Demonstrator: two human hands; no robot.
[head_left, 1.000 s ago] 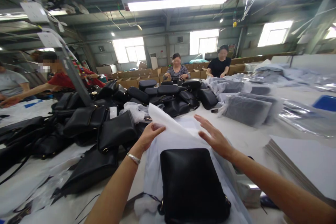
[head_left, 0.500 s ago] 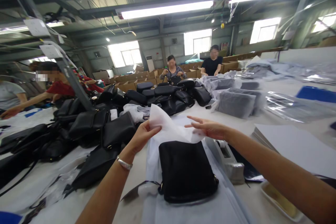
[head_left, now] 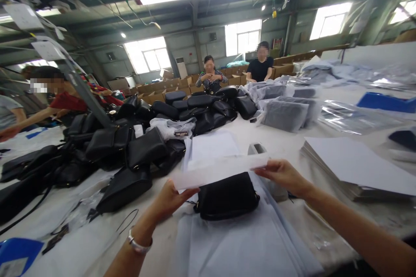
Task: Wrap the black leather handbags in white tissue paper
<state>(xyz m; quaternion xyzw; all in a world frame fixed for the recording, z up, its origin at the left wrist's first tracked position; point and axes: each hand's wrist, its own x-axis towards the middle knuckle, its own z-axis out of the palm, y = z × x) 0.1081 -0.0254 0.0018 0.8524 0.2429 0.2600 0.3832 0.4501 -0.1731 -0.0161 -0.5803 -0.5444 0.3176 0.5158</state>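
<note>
A strip of thin white paper (head_left: 221,172) is stretched between my two hands, over the upper part of a black bag (head_left: 227,197). My left hand (head_left: 172,199) pinches its left end, thumb along the lower edge. At the right end, my right hand (head_left: 281,173) grips the paper between thumb and fingers. The bag lies on a stack of pale translucent sheets (head_left: 234,242); its top is hidden behind the paper. Beyond the strip lies a flat white sheet (head_left: 212,145).
Many black bags (head_left: 110,143) are heaped at the left and centre back. White cards (head_left: 357,164) are stacked at the right, wrapped bags (head_left: 282,112) behind. A grey device (head_left: 257,149) stands near my right hand. Several people are around the table.
The white paper has gone from crumpled and raised to a straight, taut strip lower over the bag. My right hand's spread fingers have closed on it. The view has shifted slightly.
</note>
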